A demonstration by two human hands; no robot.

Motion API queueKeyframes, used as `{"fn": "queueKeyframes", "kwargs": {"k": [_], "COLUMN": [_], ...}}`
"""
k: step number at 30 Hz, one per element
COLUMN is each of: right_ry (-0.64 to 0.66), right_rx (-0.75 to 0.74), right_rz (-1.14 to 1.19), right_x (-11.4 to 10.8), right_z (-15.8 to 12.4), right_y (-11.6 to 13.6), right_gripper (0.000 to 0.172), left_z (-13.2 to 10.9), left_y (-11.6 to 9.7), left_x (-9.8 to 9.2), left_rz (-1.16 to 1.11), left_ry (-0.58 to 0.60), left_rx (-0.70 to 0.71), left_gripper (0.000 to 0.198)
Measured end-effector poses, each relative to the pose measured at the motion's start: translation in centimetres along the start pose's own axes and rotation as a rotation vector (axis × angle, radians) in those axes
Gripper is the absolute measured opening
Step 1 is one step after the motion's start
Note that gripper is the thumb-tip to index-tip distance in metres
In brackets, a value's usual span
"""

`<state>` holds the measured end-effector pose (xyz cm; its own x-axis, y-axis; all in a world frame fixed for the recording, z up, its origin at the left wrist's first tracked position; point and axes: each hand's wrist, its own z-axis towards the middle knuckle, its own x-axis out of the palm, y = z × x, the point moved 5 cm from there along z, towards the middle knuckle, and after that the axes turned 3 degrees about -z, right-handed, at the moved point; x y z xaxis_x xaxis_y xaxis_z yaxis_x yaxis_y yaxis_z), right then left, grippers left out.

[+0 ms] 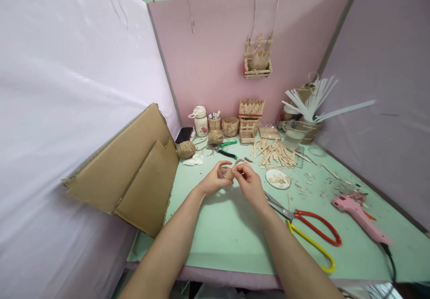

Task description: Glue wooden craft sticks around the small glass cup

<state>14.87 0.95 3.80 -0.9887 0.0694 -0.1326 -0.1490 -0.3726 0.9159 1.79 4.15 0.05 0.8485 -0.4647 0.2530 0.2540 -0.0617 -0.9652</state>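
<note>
Both my hands meet over the middle of the green table (215,231). My left hand (215,180) curls its fingers round a small tan piece (229,173), which looks wrapped in twine. My right hand (248,182) pinches the same piece from the right side, thumb and fingertips pressed together. The piece is mostly hidden by my fingers. A thin twine strand seems to lead from it, too fine to follow.
Red-and-yellow scissors (312,234) lie right of my right arm; a pink glue gun (359,214) lies further right. A pile of wooden sticks (275,153), a small plate (278,178), twine balls (186,149), green pliers (223,149) and stick baskets (251,119) stand behind. Cardboard (134,173) leans at left.
</note>
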Motion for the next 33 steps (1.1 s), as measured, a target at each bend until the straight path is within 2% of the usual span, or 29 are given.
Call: {"fn": "queueKeyframes", "kwargs": {"k": [3, 6, 10, 14, 17, 22, 27, 33], "right_ry": [-0.032, -0.038, -0.068, -0.08, -0.095, -0.085, -0.042, -0.076], "right_rx": [0.043, 0.106, 0.144, 0.161, 0.148, 0.035, 0.071, 0.166], "right_rz": [0.016, 0.066, 0.088, 0.098, 0.088, -0.029, -0.099, -0.125], "right_x": [-0.2, -0.2, -0.2, -0.2, -0.3, -0.4, -0.3, -0.7], "right_z": [-0.1, -0.1, 0.0, 0.1, 0.1, 0.2, 0.2, 0.5], "right_y": [-0.1, -0.5, -1.1, -1.5, -1.4, -0.8, -1.6, -3.2], "right_gripper": [0.018, 0.022, 0.026, 0.027, 0.023, 0.016, 0.016, 0.022], "left_z": [-0.1, -0.2, -0.2, 0.0, 0.2, 0.7, 1.1, 1.2], "left_y": [0.1, 0.2, 0.4, 0.8, 0.6, 0.1, 0.1, -0.5], "left_x": [0.2, 0.4, 0.6, 0.3, -0.1, -1.2, -1.9, -3.2], "left_rz": [-0.098, -0.176, -0.188, -0.143, -0.056, 0.114, 0.205, 0.206], "left_ry": [0.036, 0.018, -0.019, -0.076, -0.081, -0.138, -0.167, -0.252], "left_rx": [-0.08, -0.133, -0.15, -0.151, -0.077, 0.103, 0.14, 0.182], "left_gripper": [0.073, 0.065, 0.053, 0.052, 0.06, 0.087, 0.073, 0.074]}}
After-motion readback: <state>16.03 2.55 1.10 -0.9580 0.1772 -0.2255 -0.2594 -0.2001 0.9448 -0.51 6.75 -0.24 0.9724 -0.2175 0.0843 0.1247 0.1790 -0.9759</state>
